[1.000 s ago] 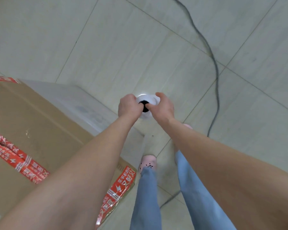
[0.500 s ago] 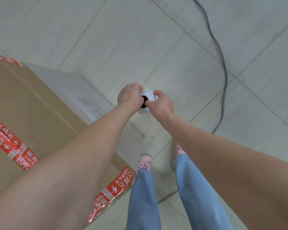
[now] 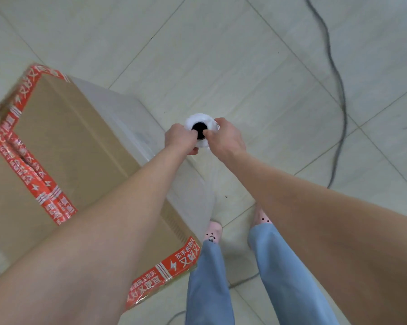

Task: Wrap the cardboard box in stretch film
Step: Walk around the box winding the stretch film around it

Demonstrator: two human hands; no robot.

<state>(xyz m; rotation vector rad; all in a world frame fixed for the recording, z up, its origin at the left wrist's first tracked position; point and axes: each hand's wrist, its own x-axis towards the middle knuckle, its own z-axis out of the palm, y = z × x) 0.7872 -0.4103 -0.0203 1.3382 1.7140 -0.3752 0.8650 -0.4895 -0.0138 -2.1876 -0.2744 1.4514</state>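
Item: stretch film roll, white with a dark hollow core, seen end-on from above, standing upright just past the middle of the view. Left hand: curled round the roll's upper end from its 9 o'clock side, knuckles up, fingertips at the core's edge. Right hand: curled round the same end from the 3 o'clock side, one fingertip at the mouth of the core (both hands grip firmly, with no gap showing between palm and roll). Cardboard box: large, brown, on the floor at 8 to 9 o'clock of the roll, its top face toward the camera, partly covered by the left forearm. Red printed tape: runs along the top seam and over the box edges at 10 and 6 o'clock. Stretch film: a cloudy, clear layer lies over the box side nearest the roll, and a sheet of it hangs down from the roll toward the box corner at 6 o'clock. Tiled floor: pale, with thin grout lines. Cable: dark, snaking down the floor at 1 to 3 o'clock, well apart from the roll. Pink slippers and light blue trousers: at 6 o'clock, beside the box corner.
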